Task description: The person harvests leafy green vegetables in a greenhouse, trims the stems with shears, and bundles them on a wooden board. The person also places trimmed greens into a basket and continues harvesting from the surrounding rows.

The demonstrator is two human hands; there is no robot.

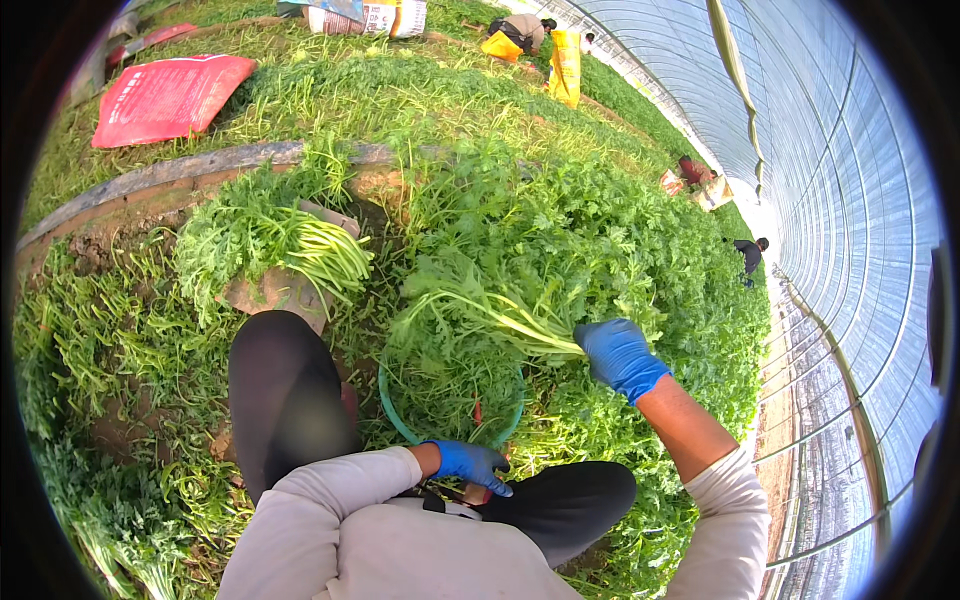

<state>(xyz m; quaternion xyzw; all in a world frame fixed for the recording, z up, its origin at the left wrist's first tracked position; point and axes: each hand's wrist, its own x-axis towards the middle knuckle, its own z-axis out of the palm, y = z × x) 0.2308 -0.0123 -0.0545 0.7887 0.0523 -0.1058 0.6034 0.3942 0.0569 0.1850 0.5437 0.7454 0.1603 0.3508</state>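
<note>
My right hand (621, 358), in a blue glove, grips the stem ends of a bunch of leafy greens (517, 321), whose leaves spread left over a teal-rimmed basket (386, 397). Cut leaves and a small red object (478, 411) lie in that basket. My left hand (472, 466), also gloved in blue, rests near my lap beside the basket's near rim; its fingers curl by a reddish-brown thing that I cannot make out, and whether they hold it I cannot tell. Left of the basket, a pile of cut greens (322, 251) lies on a brown sheet (277, 292), stems to the right.
Uncut greens (600, 232) stand ahead and to the right. A dark edging strip (202, 163) crosses behind the pile, with a red sack (176, 97) beyond it. More bunches (127, 555) lie at lower left. Several people work farther off, one by a yellow sack (565, 67).
</note>
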